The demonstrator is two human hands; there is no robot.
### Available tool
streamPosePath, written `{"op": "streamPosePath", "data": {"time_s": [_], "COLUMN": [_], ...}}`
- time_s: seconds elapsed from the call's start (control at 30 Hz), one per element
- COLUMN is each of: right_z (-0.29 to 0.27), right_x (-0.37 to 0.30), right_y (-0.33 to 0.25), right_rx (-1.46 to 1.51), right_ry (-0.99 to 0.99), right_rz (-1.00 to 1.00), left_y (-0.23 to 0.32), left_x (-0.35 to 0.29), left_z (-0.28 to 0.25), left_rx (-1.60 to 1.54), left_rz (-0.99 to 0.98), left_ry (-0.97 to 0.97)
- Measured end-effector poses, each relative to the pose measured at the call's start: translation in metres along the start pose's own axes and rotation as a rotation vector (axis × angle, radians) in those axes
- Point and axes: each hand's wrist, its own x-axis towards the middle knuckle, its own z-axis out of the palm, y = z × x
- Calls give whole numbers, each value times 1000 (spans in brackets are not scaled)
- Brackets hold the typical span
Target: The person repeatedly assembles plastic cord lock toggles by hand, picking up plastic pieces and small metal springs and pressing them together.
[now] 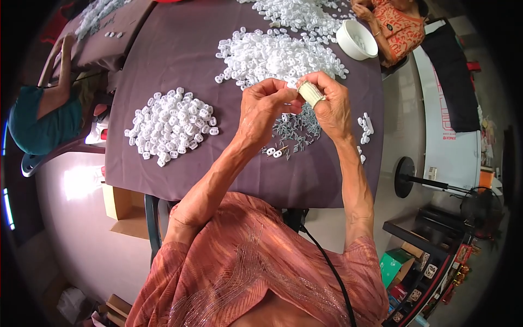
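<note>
Both my hands meet over the middle of the table, fingertips close together. My left hand (265, 103) is closed in a pinch at a small white plastic piece (292, 83), which is partly hidden by fingers. My right hand (333, 103) is closed around a ribbed cream-coloured cylinder (311, 94), its end close to the white piece. Beneath the hands lies a scatter of small grey pins (297, 129). A few white two-holed pieces (274, 152) rest at the near edge of the pins.
A heap of white pieces (171, 124) sits to the left, and a larger heap (278, 54) beyond my hands. A white tub (357, 40) stands at the far right. The brown cloth (239, 182) covers the table. Two other people sit nearby: one in orange (400, 30), one in teal (43, 117).
</note>
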Motion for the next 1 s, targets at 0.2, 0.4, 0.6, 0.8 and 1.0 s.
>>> {"op": "streamPosePath", "data": {"time_s": [0.2,0.4,0.6,0.8,1.0], "right_z": [-8,-16,-14,-9,-3], "right_x": [6,11,11,10,-5], "right_y": [8,8,18,18,61], "right_rx": [103,230,224,221,-21], "right_ry": [-114,-180,-220,-143,-87], "right_rz": [16,50,44,110,168], "left_y": [4,1,2,1,25], "left_x": [2,4,9,15,8], "left_z": [-5,-14,-21,-31,-79], "left_rx": [44,-28,-82,-143,381], "left_rz": [-39,-80,-111,-191,91], "left_ry": [-70,-84,-128,-80,129]}}
